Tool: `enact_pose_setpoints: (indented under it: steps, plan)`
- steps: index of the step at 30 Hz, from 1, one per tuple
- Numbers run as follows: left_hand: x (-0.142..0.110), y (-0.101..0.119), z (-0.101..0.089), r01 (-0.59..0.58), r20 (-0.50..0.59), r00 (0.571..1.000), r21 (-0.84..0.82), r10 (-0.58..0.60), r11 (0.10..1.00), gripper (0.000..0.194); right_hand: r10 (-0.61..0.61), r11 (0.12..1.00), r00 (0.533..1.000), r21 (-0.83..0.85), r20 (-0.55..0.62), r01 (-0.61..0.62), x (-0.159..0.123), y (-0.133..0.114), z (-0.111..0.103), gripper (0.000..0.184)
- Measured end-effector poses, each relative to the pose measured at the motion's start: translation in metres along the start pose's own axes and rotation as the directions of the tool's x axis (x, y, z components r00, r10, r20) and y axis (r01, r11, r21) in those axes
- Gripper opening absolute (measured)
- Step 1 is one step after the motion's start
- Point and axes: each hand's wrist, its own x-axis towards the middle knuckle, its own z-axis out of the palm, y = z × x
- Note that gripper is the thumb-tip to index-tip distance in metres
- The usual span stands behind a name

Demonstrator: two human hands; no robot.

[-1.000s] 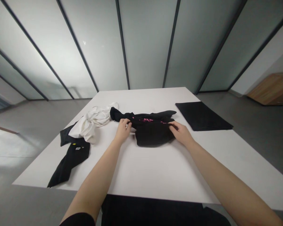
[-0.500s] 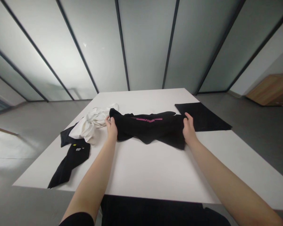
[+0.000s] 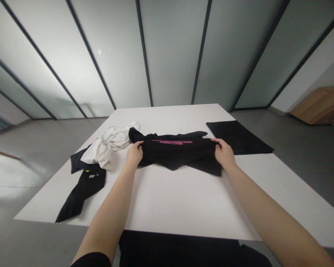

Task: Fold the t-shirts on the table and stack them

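A black garment with pink lettering [image 3: 178, 154], likely a T-shirt, lies bunched across the middle of the white table [image 3: 167, 207]. My left hand [image 3: 134, 152] pinches its left side, thumb on top. At the opposite side, my right hand [image 3: 225, 152] grips the cloth between thumb and fingers. The cloth is drawn out between both hands, its lettering facing up, and its near edge hangs wavy on the table. Behind the held part, more of the garment lies in a crumpled roll. The fingers under the cloth are partly hidden.
To the left, a crumpled white cloth [image 3: 102, 148] lies over dark fabric. A black garment with a small white and yellow print [image 3: 85, 193] reaches the near left edge. A flat black folded cloth [image 3: 238, 137] rests at the right edge. Frosted glass panels [image 3: 172, 52] stand behind.
My hands have moved apart, from a narrow folded part to the garment's two sides. The cloth is spread wider and its pink lettering is exposed. Lately both hands have shifted to its upper fold.
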Motion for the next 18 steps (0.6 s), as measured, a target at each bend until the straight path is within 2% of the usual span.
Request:
enact_pose_setpoints:
  steps: [4,7,10,13,15,18]
  plan:
    - [0.010,-0.005,-0.018,0.059,-0.073,0.995,-0.024,-0.061,0.998,0.022,0.070,0.998,0.991,0.002,-0.115,-0.070,0.006,0.006,-0.009,0.036]
    - [0.010,-0.003,-0.024,0.096,-0.095,0.991,-0.034,-0.098,0.995,0.018,0.061,0.998,0.991,-0.015,-0.120,-0.064,0.008,0.009,-0.008,0.036]
    - [0.006,0.002,-0.025,0.160,0.002,0.986,0.226,-0.165,0.961,0.020,0.014,0.991,0.999,-0.130,-0.047,-0.020,0.009,0.015,-0.004,0.038]
    - [-0.003,0.010,-0.022,0.146,0.115,0.964,0.525,-0.239,0.839,0.033,-0.052,0.964,0.998,-0.259,0.019,0.055,0.007,0.019,0.003,0.042]
    - [-0.010,0.017,-0.018,0.100,0.105,0.973,0.616,-0.207,0.782,0.040,-0.090,0.940,0.995,-0.326,0.033,0.095,0.002,0.019,0.009,0.046]
    - [-0.018,0.027,-0.011,0.010,-0.003,1.000,0.650,-0.010,0.760,0.041,-0.128,0.886,0.992,-0.448,0.010,0.119,-0.006,0.013,0.015,0.055]
